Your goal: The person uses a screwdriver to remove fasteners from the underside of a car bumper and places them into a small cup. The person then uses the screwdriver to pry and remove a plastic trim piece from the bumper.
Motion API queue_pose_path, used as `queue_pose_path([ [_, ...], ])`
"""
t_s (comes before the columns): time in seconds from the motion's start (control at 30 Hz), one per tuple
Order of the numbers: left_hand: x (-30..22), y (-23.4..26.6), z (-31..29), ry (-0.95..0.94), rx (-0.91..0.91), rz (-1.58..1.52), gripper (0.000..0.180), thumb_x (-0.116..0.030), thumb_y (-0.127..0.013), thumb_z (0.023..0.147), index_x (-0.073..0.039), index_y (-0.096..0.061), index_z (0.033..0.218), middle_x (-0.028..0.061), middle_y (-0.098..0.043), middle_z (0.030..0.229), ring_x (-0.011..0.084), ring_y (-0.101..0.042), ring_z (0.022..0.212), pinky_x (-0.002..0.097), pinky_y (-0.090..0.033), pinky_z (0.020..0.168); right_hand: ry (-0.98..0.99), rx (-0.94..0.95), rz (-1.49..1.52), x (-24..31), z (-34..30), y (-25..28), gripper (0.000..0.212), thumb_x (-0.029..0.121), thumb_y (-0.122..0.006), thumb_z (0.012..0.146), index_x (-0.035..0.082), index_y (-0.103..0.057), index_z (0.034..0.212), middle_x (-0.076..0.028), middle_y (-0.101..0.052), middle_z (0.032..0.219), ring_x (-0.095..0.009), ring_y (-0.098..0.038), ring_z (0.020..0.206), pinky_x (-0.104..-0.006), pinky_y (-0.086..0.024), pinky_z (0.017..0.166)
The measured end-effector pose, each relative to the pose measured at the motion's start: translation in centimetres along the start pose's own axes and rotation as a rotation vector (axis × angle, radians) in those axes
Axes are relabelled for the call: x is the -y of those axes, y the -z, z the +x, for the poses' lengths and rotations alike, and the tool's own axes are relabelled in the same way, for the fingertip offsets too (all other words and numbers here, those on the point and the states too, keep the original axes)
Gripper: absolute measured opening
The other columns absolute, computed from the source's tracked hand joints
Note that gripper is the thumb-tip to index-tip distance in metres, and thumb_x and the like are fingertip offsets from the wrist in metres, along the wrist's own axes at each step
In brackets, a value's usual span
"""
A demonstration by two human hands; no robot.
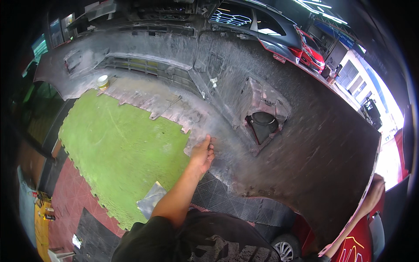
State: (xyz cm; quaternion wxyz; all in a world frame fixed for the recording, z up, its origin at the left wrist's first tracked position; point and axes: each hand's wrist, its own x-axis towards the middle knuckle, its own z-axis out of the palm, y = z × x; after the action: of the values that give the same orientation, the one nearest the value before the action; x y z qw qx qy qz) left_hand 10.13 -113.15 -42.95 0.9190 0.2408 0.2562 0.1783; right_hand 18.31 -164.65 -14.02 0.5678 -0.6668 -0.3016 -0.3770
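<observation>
A large dark car bumper (318, 135) spreads across the view, its dusty inner side facing me. At its pinkish, notched lower edge is my left hand (203, 156), fingers curled closed with the thumb on top. Whatever lies in that pinch is too small to make out. Out at the far right, my right hand (373, 194) is wrapped round the bumper's outer rim. Between the hands sits a moulded housing (266, 102) with a round opening. A small white and yellow tub (103, 81) rests by the bumper's lower edge at the left.
Below the bumper lies a green mat (126, 153) with jagged edges, over red and black floor tiles (94, 227). A grey sheet (152, 200) is beside my left forearm. Parked cars, one red (312, 54), stand behind; another red car (355, 246) is close at lower right.
</observation>
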Motion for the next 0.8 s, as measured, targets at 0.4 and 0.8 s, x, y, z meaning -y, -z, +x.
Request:
queue_pose_path([
  [0.4,-6.7,-5.1,0.2,-0.208,0.059,-0.052,0.024,-0.027,-0.074,0.104,-0.007,-0.064,0.111,0.0061,-0.066,0.099,0.0064,-0.042,0.061,0.0220,-0.033,0.049,0.463,0.355,-0.893,8.8,16.6,-12.7,0.061,0.026,-0.062,0.109,0.012,-0.041,0.165,-0.019,-0.056,0.151,-0.036,-0.051,0.145,-0.0520,-0.038,0.125],
  [0.8,-13.9,-18.3,0.2,-0.196,0.735,-0.193,0.025,-0.027,-0.071,0.107,-0.004,-0.069,0.116,0.0019,-0.065,0.091,0.0044,-0.043,0.061,0.0204,-0.032,0.051,0.779,0.972,-0.910,19.9,14.7,-34.0,0.041,0.002,-0.066,0.095,-0.001,-0.065,0.135,-0.021,-0.071,0.119,-0.034,-0.069,0.114,-0.0418,-0.055,0.098],
])
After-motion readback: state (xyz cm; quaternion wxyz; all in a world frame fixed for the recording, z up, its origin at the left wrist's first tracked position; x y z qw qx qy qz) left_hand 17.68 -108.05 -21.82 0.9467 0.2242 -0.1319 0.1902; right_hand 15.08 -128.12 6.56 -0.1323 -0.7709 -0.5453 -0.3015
